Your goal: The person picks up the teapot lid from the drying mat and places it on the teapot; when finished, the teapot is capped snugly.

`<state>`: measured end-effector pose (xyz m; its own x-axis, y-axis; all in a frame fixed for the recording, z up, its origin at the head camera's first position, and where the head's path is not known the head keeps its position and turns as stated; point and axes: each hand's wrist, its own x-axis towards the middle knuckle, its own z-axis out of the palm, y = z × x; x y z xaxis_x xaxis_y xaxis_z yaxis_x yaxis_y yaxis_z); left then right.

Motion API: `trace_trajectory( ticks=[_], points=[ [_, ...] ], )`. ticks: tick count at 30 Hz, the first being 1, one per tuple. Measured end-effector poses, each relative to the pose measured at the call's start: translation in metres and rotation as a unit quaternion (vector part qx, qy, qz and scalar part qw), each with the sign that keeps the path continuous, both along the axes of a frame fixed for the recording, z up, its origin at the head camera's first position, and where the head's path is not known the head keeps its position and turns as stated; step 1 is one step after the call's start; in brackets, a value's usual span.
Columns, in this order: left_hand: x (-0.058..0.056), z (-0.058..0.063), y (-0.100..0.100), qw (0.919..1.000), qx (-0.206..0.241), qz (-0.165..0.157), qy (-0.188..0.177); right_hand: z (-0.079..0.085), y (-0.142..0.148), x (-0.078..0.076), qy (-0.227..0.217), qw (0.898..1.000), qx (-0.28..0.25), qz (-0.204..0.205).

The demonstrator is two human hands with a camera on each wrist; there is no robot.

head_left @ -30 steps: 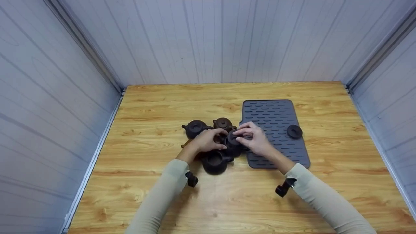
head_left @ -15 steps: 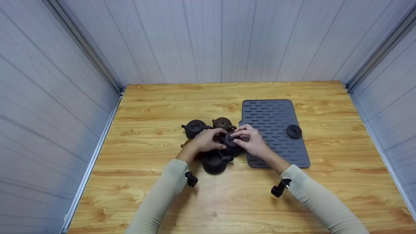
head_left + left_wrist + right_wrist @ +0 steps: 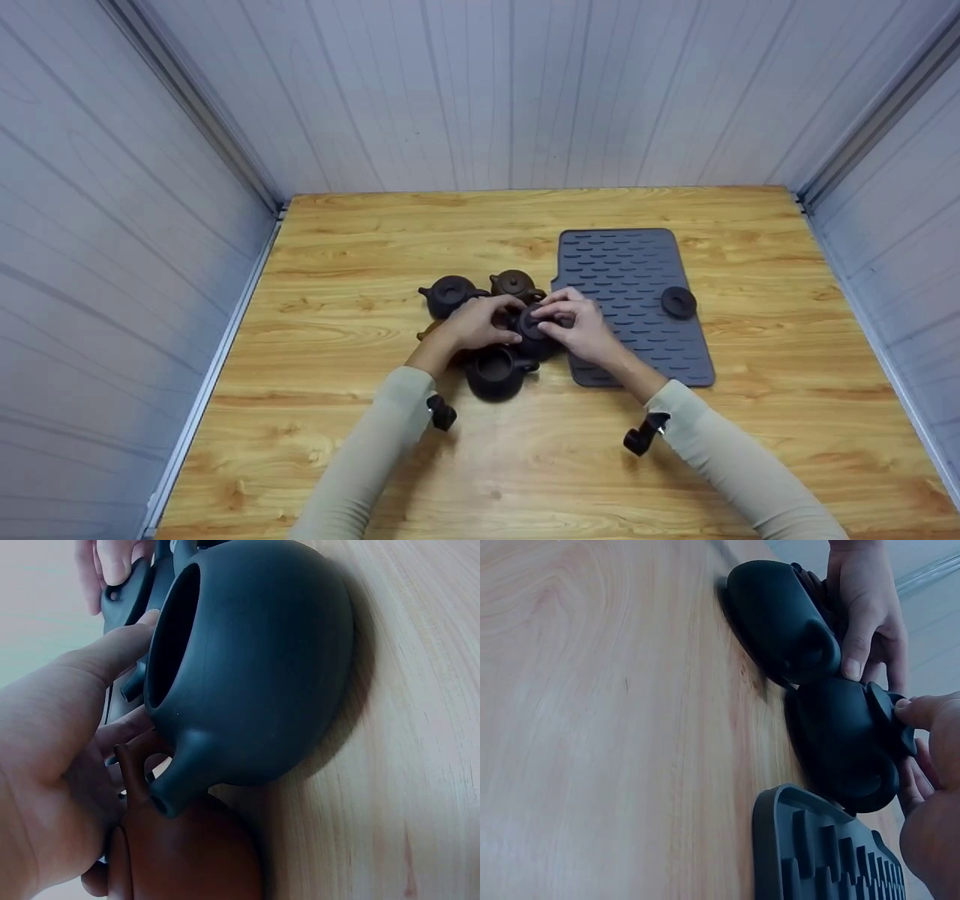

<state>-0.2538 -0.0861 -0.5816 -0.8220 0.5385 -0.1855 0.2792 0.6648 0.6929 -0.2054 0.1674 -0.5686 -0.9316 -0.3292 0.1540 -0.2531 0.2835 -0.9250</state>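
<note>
My right hand (image 3: pixel 589 330) pinches a dark round lid (image 3: pixel 529 322) at the mouth of a dark teapot (image 3: pixel 836 727). The lid looks slightly tilted in the right wrist view; whether it is fully seated I cannot tell. From the spout side, my left hand (image 3: pixel 474 325) holds that same teapot with thumb and fingers, and some fingertips are hidden. Just in front of the left hand stands a lidless dark teapot (image 3: pixel 495 381), handle to the right. Below the left palm sits a reddish-brown teapot (image 3: pixel 180 855), mostly covered in the head view.
Behind the hands are a lidded dark teapot (image 3: pixel 448 294) and a small lidded brown teapot (image 3: pixel 514 282). On the right lies a grey ridged mat (image 3: pixel 615 259), with another dark lid (image 3: pixel 679 303) at its right edge. Pale walls enclose the wooden table (image 3: pixel 360 240).
My right hand has moved slightly left and lowered the lid from a tilted position onto the teapot's mouth. The left hand has stayed in place. Little differs over the last half second.
</note>
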Motion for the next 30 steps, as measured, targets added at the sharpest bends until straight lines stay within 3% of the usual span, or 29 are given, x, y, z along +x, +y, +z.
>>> trace_trajectory(
  ticks=[8, 17, 30],
  points=[
    [0.001, 0.002, 0.001, 1.0000, 0.000, -0.001, -0.003, -0.005, 0.001, 0.001, 0.012, 1.000, 0.004, -0.001],
    [-0.004, -0.004, 0.001, 1.0000, 0.001, -0.006, -0.005, -0.009, 0.002, 0.001, 0.018, 1.000, 0.017, -0.004],
    [0.003, 0.006, 0.002, 0.9999, -0.013, -0.002, -0.006, -0.007, 0.002, 0.000, 0.010, 1.000, 0.027, 0.002]
  ],
)
